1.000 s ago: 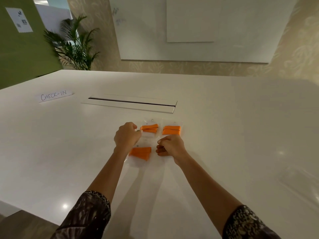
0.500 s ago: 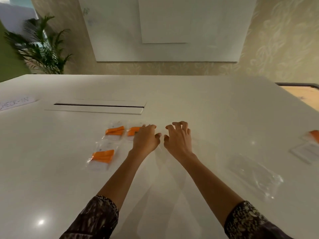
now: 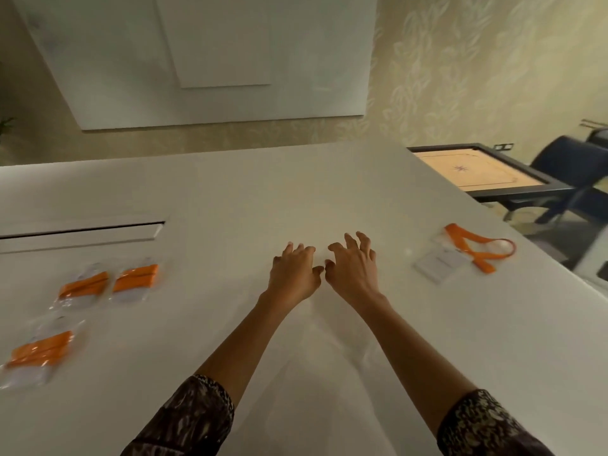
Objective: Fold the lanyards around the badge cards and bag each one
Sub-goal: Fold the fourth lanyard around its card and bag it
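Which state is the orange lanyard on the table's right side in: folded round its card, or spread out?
Spread out. The orange lanyard lies in a loose open loop beside its white badge card, not wrapped round it.

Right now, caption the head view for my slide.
Empty left hand and right hand reach over the table between three bagged lanyards and an unbagged badge card with loose orange lanyard.

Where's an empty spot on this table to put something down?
Bare table stretches beyond both hands to the far edge. Another bare strip lies between the left hand and the bagged lanyards, a narrower one between the right hand and the badge card with its loose orange lanyard. Crowded: the left side, three bags close together.
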`<state>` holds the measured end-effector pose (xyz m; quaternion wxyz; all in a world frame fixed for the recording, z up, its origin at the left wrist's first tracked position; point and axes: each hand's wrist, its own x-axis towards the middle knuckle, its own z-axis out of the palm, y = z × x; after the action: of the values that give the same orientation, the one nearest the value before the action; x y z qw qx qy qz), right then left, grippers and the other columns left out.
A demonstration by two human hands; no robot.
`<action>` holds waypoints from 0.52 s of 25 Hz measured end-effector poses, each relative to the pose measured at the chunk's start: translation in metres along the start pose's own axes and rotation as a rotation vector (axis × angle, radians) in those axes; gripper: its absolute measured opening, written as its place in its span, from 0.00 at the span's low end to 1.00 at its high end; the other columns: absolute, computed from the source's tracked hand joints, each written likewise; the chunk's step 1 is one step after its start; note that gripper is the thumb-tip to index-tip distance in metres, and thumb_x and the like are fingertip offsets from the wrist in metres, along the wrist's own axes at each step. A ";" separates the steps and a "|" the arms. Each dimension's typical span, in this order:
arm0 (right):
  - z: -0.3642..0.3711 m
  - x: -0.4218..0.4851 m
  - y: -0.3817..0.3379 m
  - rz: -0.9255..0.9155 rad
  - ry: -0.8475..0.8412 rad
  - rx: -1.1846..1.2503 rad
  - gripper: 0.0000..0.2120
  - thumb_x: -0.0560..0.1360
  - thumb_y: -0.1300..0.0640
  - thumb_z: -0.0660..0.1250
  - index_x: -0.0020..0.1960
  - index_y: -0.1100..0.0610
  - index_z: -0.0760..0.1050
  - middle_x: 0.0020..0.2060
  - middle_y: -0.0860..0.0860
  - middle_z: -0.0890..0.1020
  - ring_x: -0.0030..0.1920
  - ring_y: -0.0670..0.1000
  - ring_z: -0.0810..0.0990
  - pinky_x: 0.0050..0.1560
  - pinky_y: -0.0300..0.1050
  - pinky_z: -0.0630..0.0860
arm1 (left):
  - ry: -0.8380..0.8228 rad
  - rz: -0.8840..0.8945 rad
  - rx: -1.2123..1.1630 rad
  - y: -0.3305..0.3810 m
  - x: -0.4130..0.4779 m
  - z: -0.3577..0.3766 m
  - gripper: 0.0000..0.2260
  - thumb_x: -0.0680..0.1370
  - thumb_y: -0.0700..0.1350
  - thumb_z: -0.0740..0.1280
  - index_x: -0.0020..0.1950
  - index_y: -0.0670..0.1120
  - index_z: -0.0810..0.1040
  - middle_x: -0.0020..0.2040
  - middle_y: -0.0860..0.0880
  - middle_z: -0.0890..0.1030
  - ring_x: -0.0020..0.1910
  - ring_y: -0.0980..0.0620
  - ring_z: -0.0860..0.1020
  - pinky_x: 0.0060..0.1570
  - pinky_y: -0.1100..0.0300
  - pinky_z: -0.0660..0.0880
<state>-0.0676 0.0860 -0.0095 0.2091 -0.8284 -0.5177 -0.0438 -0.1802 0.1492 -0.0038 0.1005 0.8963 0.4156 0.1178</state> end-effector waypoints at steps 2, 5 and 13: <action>-0.013 0.002 0.036 0.053 0.006 -0.011 0.18 0.78 0.51 0.61 0.66 0.54 0.73 0.72 0.57 0.66 0.76 0.59 0.52 0.67 0.53 0.61 | -0.023 0.056 -0.004 0.034 0.013 0.012 0.22 0.81 0.52 0.60 0.73 0.46 0.66 0.73 0.46 0.69 0.77 0.42 0.57 0.69 0.45 0.63; -0.030 0.000 0.091 0.135 0.011 -0.026 0.18 0.77 0.51 0.62 0.66 0.54 0.73 0.71 0.57 0.69 0.75 0.60 0.54 0.67 0.54 0.62 | -0.064 0.115 -0.031 0.086 0.027 0.029 0.22 0.80 0.52 0.61 0.73 0.46 0.66 0.72 0.45 0.70 0.76 0.43 0.59 0.69 0.45 0.62; -0.061 -0.006 0.195 0.309 -0.082 -0.105 0.25 0.74 0.46 0.64 0.67 0.54 0.69 0.67 0.57 0.69 0.67 0.62 0.62 0.61 0.57 0.63 | -0.122 0.166 -0.085 0.179 0.049 0.062 0.22 0.78 0.52 0.63 0.71 0.46 0.69 0.66 0.46 0.76 0.66 0.43 0.71 0.63 0.49 0.66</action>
<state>0.1090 -0.0157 -0.0147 0.1483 -0.9090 -0.3895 -0.0043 -0.0024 0.0681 -0.0068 0.1533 0.9282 0.3274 0.0882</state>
